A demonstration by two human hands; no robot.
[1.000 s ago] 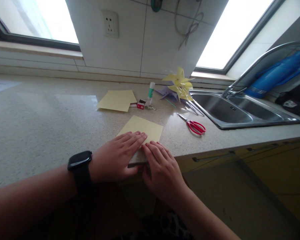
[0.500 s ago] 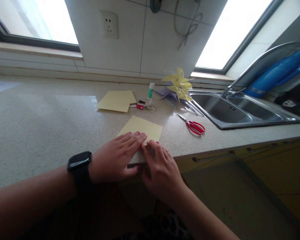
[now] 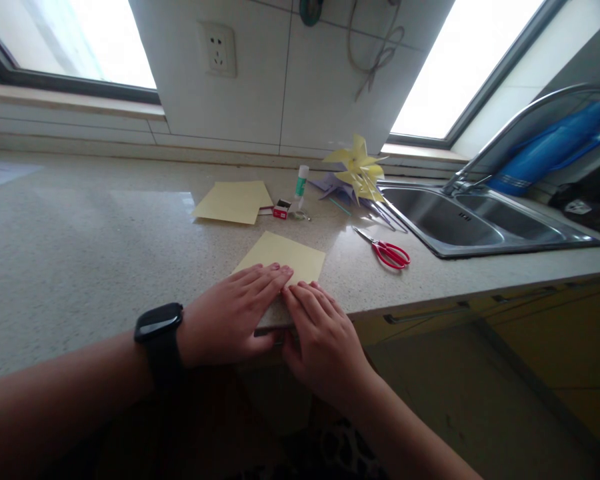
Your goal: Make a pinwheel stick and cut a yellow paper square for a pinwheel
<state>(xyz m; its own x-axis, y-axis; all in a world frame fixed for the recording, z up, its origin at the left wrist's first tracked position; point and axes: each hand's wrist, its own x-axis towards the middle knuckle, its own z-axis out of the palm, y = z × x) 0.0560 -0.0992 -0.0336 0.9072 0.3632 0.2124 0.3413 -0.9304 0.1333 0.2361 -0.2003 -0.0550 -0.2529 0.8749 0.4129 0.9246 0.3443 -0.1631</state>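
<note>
We have 2 hands on 1 yellow sheet [image 3: 283, 255], which lies flat at the front edge of the tabletop [image 3: 105, 247]. Our left hand [image 3: 235, 310] lies flat, its fingers close together on the near part of the sheet. Our right hand [image 3: 325, 333] has its fingertips at the sheet's near edge, fingers together and slightly bent, gripping nothing we can make out. Both our thumbs sit below the tabletop edge. Red-handled scissors [image 3: 390, 253] lie to the right, well apart from our hands.
</note>
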